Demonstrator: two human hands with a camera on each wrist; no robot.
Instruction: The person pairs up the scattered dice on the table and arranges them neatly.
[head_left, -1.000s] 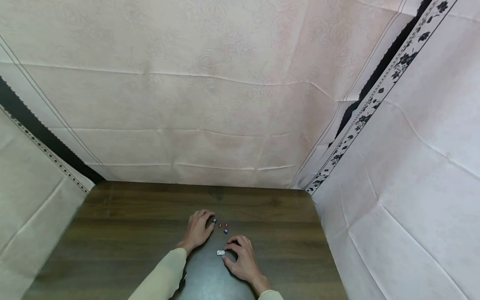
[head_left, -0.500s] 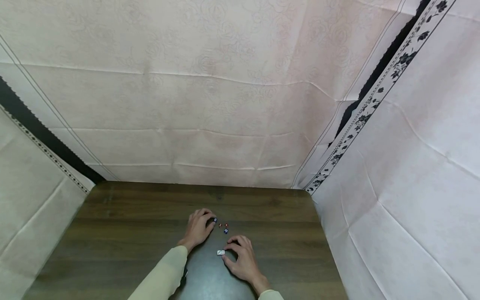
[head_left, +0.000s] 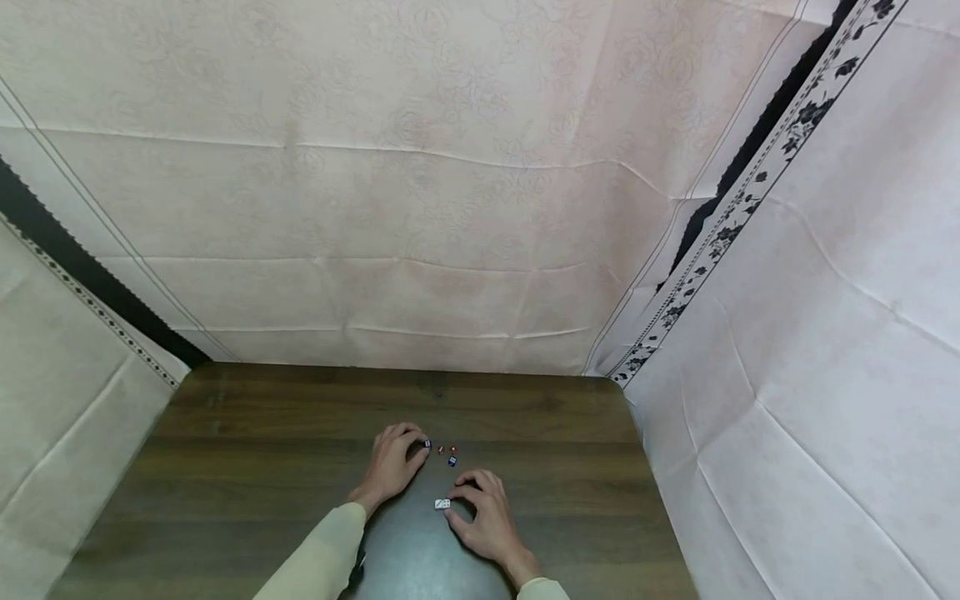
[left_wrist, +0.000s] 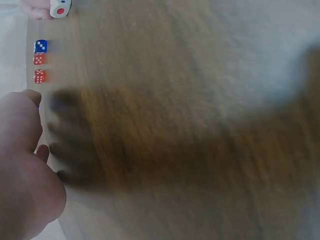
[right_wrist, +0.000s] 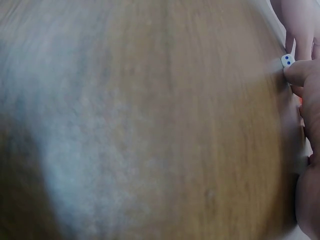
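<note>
My left hand (head_left: 390,462) pinches a small blue die (head_left: 428,443) between thumb and forefinger over the table. In the left wrist view that die is almost wholly hidden behind the fingers of the left hand (left_wrist: 25,165). Nearer to the person, my right hand (head_left: 486,518) holds white dice (head_left: 442,504) at its thumb and forefinger tips; two appear side by side in the head view. The right wrist view shows one white die (right_wrist: 287,61) with blue pips at the thumb. Between the hands lie a red die (head_left: 441,450), another red die (head_left: 453,450) and a blue die (head_left: 452,461).
The wooden table (head_left: 255,467) has rounded far corners. Pale cloth (head_left: 420,208) hangs behind its far edge, and a white cloth with a floral border (head_left: 810,350) hangs along the right. Another pale cloth (head_left: 67,433) is at the left.
The left hand, with its blue die, has shifted slightly left and nearer to the person. The right hand and the dice lying on the table stay in place.
</note>
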